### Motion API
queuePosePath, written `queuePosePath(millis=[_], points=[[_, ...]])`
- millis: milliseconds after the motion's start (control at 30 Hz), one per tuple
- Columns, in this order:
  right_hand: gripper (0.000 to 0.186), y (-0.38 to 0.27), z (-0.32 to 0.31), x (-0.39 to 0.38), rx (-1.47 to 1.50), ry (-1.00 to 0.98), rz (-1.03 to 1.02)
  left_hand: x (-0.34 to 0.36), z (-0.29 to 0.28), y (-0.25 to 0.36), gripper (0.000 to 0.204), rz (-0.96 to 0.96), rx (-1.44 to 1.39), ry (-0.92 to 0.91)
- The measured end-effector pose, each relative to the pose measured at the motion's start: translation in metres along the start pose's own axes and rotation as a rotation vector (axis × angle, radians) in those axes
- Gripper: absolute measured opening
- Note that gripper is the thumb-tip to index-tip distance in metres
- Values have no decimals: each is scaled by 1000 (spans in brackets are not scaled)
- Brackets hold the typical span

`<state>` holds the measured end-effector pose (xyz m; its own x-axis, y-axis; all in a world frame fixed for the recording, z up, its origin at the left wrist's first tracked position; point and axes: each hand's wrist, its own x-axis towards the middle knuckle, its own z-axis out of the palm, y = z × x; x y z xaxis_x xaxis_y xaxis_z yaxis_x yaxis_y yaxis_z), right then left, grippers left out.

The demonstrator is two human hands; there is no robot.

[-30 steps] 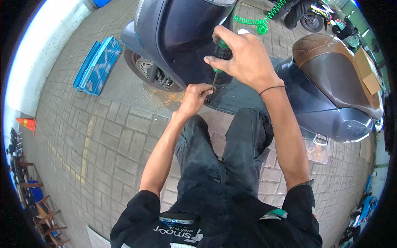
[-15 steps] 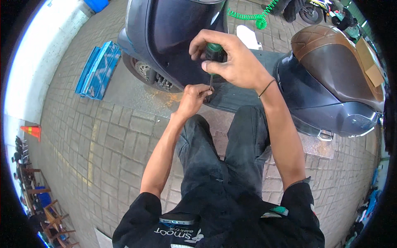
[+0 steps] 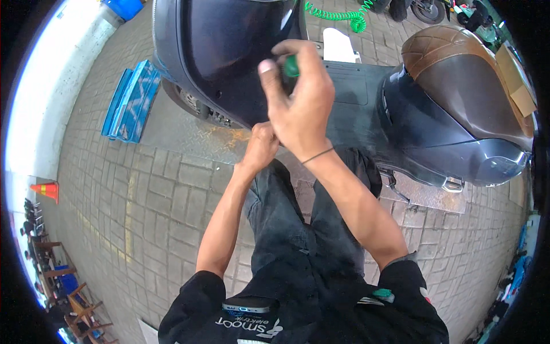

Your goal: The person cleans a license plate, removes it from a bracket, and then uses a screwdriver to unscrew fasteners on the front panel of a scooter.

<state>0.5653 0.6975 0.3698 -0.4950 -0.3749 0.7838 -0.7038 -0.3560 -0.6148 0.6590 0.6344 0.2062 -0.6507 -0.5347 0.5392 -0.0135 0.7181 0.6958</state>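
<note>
My right hand (image 3: 303, 106) is wrapped loosely round a screwdriver (image 3: 291, 66) with a green and dark handle, its thumb and fingers curled about the grip. The shaft and tip are hidden behind the hand. Just below, my left hand (image 3: 260, 148) is closed, low against the edge of the scooter's dark front panel (image 3: 229, 51). Its fingertips are covered by my right hand, so what they pinch does not show. The scooter's dark footboard (image 3: 349, 86) lies just right of my right hand.
A brown scooter seat (image 3: 458, 80) rises on the right above the dark rear body. Left of the front wheel stands a blue metal toolbox (image 3: 133, 103). A green coiled hose (image 3: 338, 15) hangs at the back. An orange cone (image 3: 46, 191) stands far left on the paving.
My right hand has turned on the screwdriver, with its wrist swung left and lower and the forearm now slanting more. My left hand stays nearly in place, but its fingertips are now hidden.
</note>
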Motion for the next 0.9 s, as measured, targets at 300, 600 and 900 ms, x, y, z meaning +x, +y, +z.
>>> queuePosePath(millis=[300, 600, 900], points=[[44, 10, -9, 37, 899, -789, 453, -3, -7, 14, 13, -185, -100, -75], [51, 2, -42, 78, -667, -724, -126, 8, -1, 11, 12, -281, -100, -60], [7, -19, -63, 100, -145, -1278, -434, 10, 8, 32, 12, -178, -121, 4]])
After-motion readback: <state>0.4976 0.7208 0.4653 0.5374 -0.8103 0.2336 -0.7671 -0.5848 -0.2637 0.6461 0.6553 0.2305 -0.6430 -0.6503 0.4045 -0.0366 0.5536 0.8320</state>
